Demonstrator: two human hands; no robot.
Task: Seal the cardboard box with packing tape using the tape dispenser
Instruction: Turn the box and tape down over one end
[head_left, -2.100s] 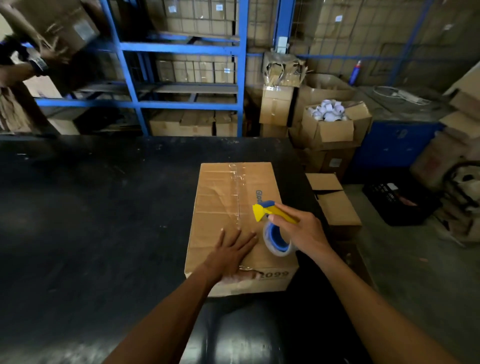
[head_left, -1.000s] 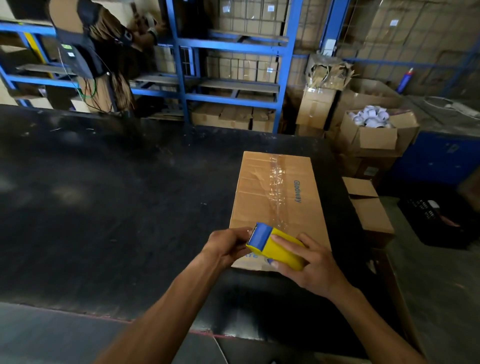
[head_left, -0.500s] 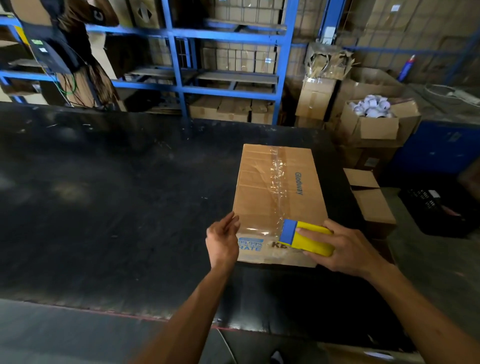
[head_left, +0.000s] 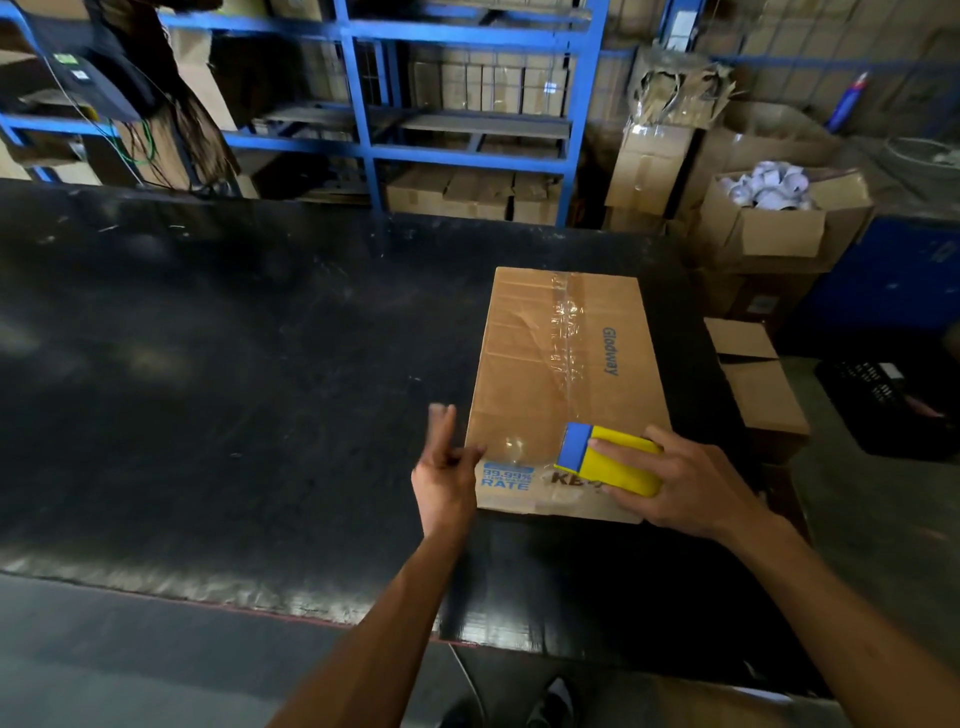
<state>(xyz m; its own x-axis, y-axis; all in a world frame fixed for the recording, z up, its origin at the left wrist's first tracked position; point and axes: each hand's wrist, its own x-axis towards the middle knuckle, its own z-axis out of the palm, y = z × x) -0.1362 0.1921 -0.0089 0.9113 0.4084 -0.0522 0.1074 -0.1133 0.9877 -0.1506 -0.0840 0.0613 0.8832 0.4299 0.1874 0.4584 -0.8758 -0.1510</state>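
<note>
A long brown cardboard box (head_left: 524, 374) lies flat on the black table (head_left: 234, 389), with a strip of clear packing tape (head_left: 563, 332) running down its top seam and over the near end. My right hand (head_left: 685, 483) grips the yellow and blue tape dispenser (head_left: 608, 460) at the box's near right corner, pressed on the box. My left hand (head_left: 444, 467) hovers just left of the box's near left corner, fingers loosely apart and blurred, holding nothing.
Blue shelving (head_left: 467, 104) stacked with cartons stands behind the table. To the right are an open carton of white rolls (head_left: 769, 192), a smaller open box (head_left: 758, 379) on the floor and a black crate (head_left: 888, 400). A person (head_left: 124, 88) stands at the far left.
The dispenser went from the box top down over the near end and now sits at the near right corner. My left hand came off the box and moved out to its left side.
</note>
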